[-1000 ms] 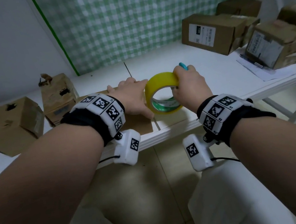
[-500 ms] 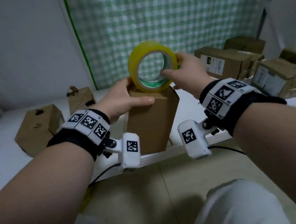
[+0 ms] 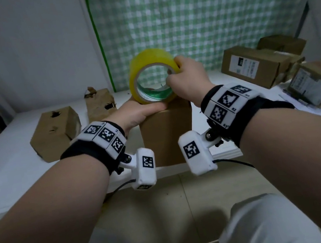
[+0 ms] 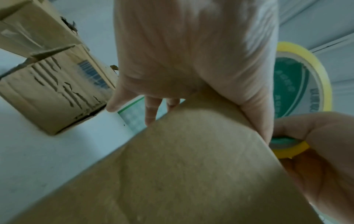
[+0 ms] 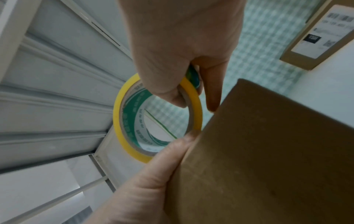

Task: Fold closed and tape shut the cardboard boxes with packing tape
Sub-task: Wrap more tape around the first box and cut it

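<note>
Yellow tape roll [image 3: 153, 74], green-printed core, seemingly

tape roll [image 3: 151, 74]: yellow outer band, pale core printed green with white lettering. upright cardboard box [image 3: 168, 134]: plain brown, unmarked on its near face. two torn boxes [image 3: 55, 133] at left: same brown, with dark ragged holes; one shows a blurred blue barcode in the left wrist view. stacked boxes [image 3: 251, 66] at right: brown, carrying white labels with black print. table [image 3: 6, 171]: white. backdrop cloth [image 3: 202, 15]: green-and-white check, edged by a solid green strip [image 3: 99, 37]. wall [image 3: 25, 47]: pale grey-white. wristbands [image 3: 234, 106]: black, bearing white blocks with black square-code markers. trousers [image 3: 265, 226]: light grey. floor [image 3: 167, 203]: beige tile.
</note>
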Demonstrator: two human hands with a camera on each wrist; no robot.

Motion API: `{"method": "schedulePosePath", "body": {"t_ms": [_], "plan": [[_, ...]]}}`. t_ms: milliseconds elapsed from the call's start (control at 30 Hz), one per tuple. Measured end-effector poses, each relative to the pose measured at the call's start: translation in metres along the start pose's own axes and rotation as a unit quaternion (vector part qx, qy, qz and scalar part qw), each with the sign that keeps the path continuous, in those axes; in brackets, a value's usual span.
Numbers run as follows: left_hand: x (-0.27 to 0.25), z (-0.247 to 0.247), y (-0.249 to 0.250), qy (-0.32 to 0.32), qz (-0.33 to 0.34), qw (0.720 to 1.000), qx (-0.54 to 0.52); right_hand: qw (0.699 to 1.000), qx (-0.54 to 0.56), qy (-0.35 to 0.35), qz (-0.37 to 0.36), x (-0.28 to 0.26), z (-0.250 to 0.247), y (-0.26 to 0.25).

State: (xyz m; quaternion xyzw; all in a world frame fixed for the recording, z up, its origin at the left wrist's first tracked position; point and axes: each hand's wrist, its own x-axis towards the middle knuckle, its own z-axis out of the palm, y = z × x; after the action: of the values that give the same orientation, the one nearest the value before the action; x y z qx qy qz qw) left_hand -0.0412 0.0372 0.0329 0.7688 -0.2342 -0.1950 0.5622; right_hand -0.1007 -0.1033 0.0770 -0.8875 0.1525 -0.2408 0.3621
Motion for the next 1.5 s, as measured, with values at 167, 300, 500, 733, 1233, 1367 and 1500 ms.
{"method": "schedulePosePath", "body": {"t_ms": [167,300,500,733,1233,1367,1500], "plan": [[-0.001,-0.002,0.001,-0.011,-0.010,0.996,0.086,0.998,-0.005,0.067,-0.015,0.006,-0.022,0.006],[-0.001,-0.002,0.003,-0.023,-0.016,0.995,0.095,0.994,-0.062,0.093,-0.003,0.007,-0.048,0.023],[-0.006,0.000,0.008,-0.034,-0.037,0.993,0.109,0.989,-0.125,0.080,-0.003,0.005,-0.067,0.037],[-0.001,0.001,0.007,-0.016,-0.044,0.993,0.110,0.990,-0.123,0.067,0.024,-0.002,-0.068,0.063],[-0.003,0.000,0.020,-0.006,-0.016,0.972,0.233,0.965,0.149,0.125,0.176,-0.016,-0.043,0.073],[0.003,0.009,0.048,-0.017,0.012,0.921,0.389,0.969,0.143,0.122,0.159,-0.015,-0.042,0.074],[0.010,0.030,0.060,-0.079,0.006,0.945,0.318,0.971,0.143,0.121,0.149,-0.014,-0.042,0.073]]}}
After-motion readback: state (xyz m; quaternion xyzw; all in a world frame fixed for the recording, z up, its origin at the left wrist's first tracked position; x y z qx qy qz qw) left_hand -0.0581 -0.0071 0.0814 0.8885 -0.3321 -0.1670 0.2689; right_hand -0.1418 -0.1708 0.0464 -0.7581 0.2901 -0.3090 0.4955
